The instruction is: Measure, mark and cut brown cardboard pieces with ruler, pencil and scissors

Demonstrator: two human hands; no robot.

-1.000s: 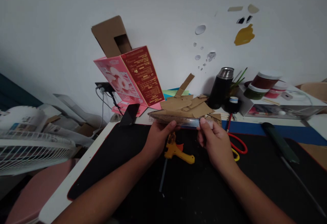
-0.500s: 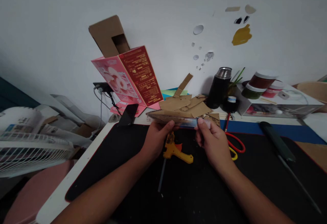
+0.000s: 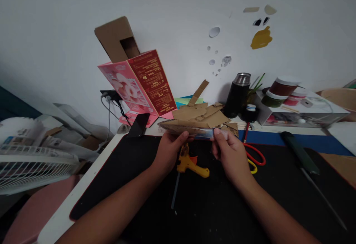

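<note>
Both hands hold a long, flat, pointed piece [image 3: 191,131], brown like cardboard at the left and shiny, bluish and clear toward the right. My left hand [image 3: 169,149] grips its brown part from below, thumb on top. At the right end my right hand [image 3: 229,147] pinches it between thumb and fingers. Under the piece lies a yellow hot glue gun [image 3: 194,167] with a grey glue stick [image 3: 175,190] sticking out of its back. Its nozzle end is partly hidden by my left hand. Scissors with red and yellow handles [image 3: 257,155] lie right of my right hand.
Cardboard scraps [image 3: 201,112] are piled behind my hands, beside a black thermos [image 3: 237,95]. A phone [image 3: 138,125] lies left, before a standing red and pink folder [image 3: 151,84]. To the right are a dark-handled tool [image 3: 300,153] and stacked paint jars [image 3: 283,88]. A fan [image 3: 36,166] stands left.
The view has shifted very slightly, so everything sits a little further left. Both hands keep the same hold on the pointed piece.
</note>
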